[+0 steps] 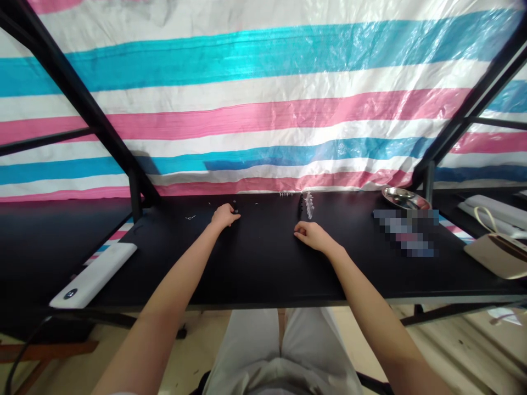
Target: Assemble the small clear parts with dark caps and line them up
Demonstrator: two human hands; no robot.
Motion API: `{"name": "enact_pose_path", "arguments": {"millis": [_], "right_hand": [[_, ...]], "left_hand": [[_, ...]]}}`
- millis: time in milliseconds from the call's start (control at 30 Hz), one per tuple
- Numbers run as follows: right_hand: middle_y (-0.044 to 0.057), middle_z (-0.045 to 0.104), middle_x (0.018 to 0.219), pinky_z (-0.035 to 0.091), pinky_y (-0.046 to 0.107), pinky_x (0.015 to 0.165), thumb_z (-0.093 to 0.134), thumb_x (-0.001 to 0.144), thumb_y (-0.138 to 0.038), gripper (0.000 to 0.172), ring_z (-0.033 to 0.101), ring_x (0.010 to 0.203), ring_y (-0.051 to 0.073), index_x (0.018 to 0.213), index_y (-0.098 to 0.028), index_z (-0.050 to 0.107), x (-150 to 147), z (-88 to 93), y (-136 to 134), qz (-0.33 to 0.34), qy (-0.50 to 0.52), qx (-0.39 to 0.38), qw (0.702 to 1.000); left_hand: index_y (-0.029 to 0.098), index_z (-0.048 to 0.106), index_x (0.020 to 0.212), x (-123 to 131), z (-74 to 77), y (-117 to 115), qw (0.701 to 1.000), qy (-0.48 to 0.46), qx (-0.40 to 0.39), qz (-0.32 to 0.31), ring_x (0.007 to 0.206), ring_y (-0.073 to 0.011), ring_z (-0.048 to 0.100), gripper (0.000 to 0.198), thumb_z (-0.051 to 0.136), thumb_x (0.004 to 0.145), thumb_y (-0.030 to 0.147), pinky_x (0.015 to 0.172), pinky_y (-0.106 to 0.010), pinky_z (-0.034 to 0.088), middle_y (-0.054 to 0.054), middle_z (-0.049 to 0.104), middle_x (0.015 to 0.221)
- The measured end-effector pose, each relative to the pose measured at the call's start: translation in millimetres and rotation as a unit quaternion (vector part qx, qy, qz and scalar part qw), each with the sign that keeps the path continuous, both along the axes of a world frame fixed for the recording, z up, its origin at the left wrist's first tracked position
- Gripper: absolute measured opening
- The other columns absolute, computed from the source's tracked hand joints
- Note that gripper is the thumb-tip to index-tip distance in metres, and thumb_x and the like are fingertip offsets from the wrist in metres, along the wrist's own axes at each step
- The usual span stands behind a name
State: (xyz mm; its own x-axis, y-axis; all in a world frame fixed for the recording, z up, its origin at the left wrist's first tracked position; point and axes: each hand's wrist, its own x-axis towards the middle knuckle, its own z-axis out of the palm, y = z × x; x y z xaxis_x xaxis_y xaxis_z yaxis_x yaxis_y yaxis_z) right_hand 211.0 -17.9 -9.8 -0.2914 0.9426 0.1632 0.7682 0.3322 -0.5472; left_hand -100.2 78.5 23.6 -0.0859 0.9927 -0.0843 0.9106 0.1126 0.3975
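My left hand (224, 215) rests on the black table (263, 274) with its fingers curled, the fingertips pinching a small dark part (235, 209) I cannot make out. My right hand (309, 235) lies on the table to the right, fingers folded in, with whatever is in them hidden. Just beyond it stands a dark strip holding a row of small white pieces (307, 204). A few tiny metal bits (285, 194) lie at the back edge.
A white power bank (94, 275) lies at the left table edge. A metal dish (403, 197) sits at the back right, a blurred patch below it. A beige bag (500, 253) and white items lie far right. Black frame posts (135, 203) rise on both sides.
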Motion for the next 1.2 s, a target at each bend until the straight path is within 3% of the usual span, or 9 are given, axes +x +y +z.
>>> {"name": "enact_pose_path", "arguments": {"millis": [133,267,500,667,800,933,1067,1200], "right_hand": [[-0.001,0.058,0.063,0.036,0.021,0.055,0.055,0.076,-0.024,0.011,0.050,0.054,0.010,0.084,-0.019,0.061,-0.2,-0.1,0.0,-0.001,-0.002,-0.002,1.000],[-0.002,0.058,0.062,0.036,0.021,0.055,0.054,0.077,-0.024,0.012,0.049,0.054,0.010,0.084,-0.019,0.061,-0.7,1.7,-1.0,0.002,-0.003,-0.009,1.000],[-0.001,0.060,0.064,0.037,0.022,0.056,0.054,0.077,-0.024,0.011,0.051,0.056,0.010,0.084,-0.019,0.061,-0.4,1.3,0.1,0.000,-0.005,-0.010,1.000],[-0.001,0.061,0.067,0.036,0.021,0.056,0.054,0.078,-0.026,0.010,0.052,0.057,0.010,0.083,-0.020,0.060,-0.9,2.2,-0.1,-0.009,-0.023,-0.008,1.000],[0.002,0.063,0.071,0.035,0.021,0.057,0.052,0.080,-0.030,0.013,0.055,0.062,0.012,0.076,-0.019,0.059,4.9,5.9,-0.7,-0.066,-0.081,-0.012,0.994],[0.007,0.064,0.077,0.035,0.024,0.059,0.050,0.081,-0.031,0.016,0.058,0.070,0.017,0.079,-0.017,0.059,13.8,9.4,-0.8,-0.159,-0.149,-0.027,0.976],[0.009,0.064,0.081,0.035,0.026,0.060,0.049,0.082,-0.030,0.016,0.060,0.073,0.019,0.083,-0.017,0.058,16.0,10.9,-1.4,-0.193,-0.170,-0.031,0.966],[0.009,0.064,0.082,0.036,0.026,0.061,0.048,0.083,-0.031,0.017,0.060,0.074,0.019,0.084,-0.017,0.057,15.2,9.2,-0.3,-0.196,-0.172,-0.028,0.965]], "left_hand": [[0.020,0.058,0.089,0.7,-6.6,-26.3,0.998,0.007,0.062,-0.025,0.077,-0.0162,0.061,0.026,0.060,0.072,0.040,0.061,-0.021,0.039,-0.003,0.065,0.083],[0.020,0.060,0.088,9.4,-3.2,-52.3,0.996,-0.011,0.077,-0.052,0.080,-0.0168,0.059,0.023,0.055,0.076,0.039,0.064,-0.023,0.039,-0.004,0.065,0.087],[0.021,0.061,0.096,53.3,17.5,-80.8,0.964,-0.057,0.011,-0.260,0.068,-0.0143,0.060,0.027,0.055,0.077,0.040,0.060,-0.021,0.038,-0.001,0.066,0.078],[0.021,0.059,0.105,92.1,18.0,-83.3,0.944,0.002,0.024,-0.329,0.070,-0.0165,0.060,0.034,0.054,0.077,0.039,0.059,-0.023,0.038,-0.003,0.066,0.079],[0.023,0.031,0.135,119.3,12.8,-80.3,0.927,0.005,0.053,-0.371,0.079,-0.0190,0.061,0.063,0.052,0.079,0.041,0.062,-0.024,0.040,-0.004,0.064,0.091],[0.027,0.011,0.142,142.1,0.8,-72.8,0.920,0.026,0.106,-0.376,0.088,-0.0214,0.061,0.068,0.044,0.084,0.039,0.067,-0.027,0.043,-0.007,0.059,0.109],[0.031,0.009,0.142,156.9,-10.3,-62.5,0.918,0.062,0.129,-0.369,0.097,-0.0230,0.059,0.062,0.038,0.088,0.036,0.074,-0.030,0.044,-0.007,0.056,0.117],[0.028,0.020,0.141,165.1,-14.6,-56.2,0.922,0.091,0.130,-0.352,0.093,-0.0241,0.061,0.057,0.038,0.088,0.038,0.074,-0.032,0.044,-0.008,0.060,0.111]]}}
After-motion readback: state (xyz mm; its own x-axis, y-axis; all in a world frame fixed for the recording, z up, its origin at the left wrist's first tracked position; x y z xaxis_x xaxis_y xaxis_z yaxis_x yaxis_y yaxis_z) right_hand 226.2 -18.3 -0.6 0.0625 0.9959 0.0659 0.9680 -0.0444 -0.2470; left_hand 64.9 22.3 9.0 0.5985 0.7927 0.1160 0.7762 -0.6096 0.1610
